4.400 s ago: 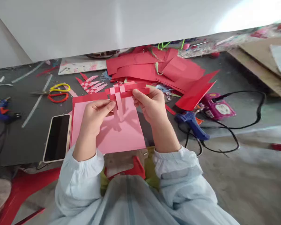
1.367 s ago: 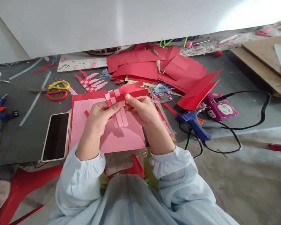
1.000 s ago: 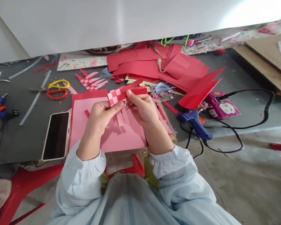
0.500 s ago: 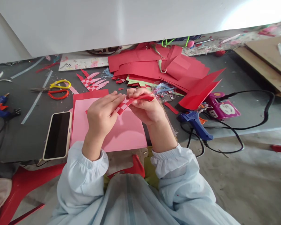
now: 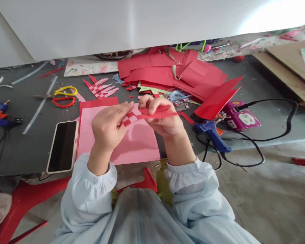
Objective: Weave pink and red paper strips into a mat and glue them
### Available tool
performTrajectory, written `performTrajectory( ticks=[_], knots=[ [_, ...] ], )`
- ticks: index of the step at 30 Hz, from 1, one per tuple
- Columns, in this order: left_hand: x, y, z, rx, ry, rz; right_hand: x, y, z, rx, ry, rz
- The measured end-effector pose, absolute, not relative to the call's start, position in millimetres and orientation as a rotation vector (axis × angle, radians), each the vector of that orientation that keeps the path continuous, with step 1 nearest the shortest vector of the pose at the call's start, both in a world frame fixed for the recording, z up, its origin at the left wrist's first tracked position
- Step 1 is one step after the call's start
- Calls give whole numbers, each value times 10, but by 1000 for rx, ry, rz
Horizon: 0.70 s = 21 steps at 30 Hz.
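Between my two hands is a woven paper piece (image 5: pixel 130 118) in a red and pink check, held above the pink paper sheets. My left hand (image 5: pixel 109 123) is closed on its left end, fingers folded over it. At the other side, my right hand (image 5: pixel 162 117) pinches its loose red strips, which stick out to the right past the fingers and look slightly blurred. Under both hands lie pink sheets (image 5: pixel 134 145) with a red sheet (image 5: pixel 99 102) beneath them. A second woven paper piece (image 5: pixel 99 88) with pointed strips rests on the table beyond my left hand.
Scissors (image 5: pixel 62 96) and a phone (image 5: pixel 62 146) lie to the left. Red paper (image 5: pixel 152 74) is piled at the back. On the right are a blue glue gun (image 5: pixel 213 134), a purple power socket (image 5: pixel 241 115) and looping black cables. Another glue gun (image 5: pixel 0 115) sits far left.
My right hand has shifted slightly right and its fingers have lifted and spread along the red strips. More of the strips now shows on the right. My left hand has moved slightly left.
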<state>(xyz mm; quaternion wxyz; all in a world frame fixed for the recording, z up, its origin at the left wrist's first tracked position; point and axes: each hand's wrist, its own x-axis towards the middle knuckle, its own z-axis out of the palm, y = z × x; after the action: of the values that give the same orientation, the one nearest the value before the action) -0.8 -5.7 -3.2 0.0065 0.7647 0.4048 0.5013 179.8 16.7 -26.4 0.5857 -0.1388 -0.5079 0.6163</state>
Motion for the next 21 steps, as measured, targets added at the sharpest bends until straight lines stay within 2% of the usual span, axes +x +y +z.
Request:
performTrajectory(
  ticks=[2,6,10,14,21],
  knots=[
    [9,-83,16,2083,1395,1343,1800,159,-234,-485,-1097,1420],
    [6,-80,84,1457,1360,1012,1798,161,-174,-728,-957,1397],
    [-29,-67,104,1187,1328,820,1821,171,-155,-974,-977,1314],
    [-83,-78,91,1256,1377,689,1847,175,-214,-1265,-1237,1115],
    [-327,-102,208,1723,2149,564,1751,145,-271,-1754,-1719,636]
  ],
)
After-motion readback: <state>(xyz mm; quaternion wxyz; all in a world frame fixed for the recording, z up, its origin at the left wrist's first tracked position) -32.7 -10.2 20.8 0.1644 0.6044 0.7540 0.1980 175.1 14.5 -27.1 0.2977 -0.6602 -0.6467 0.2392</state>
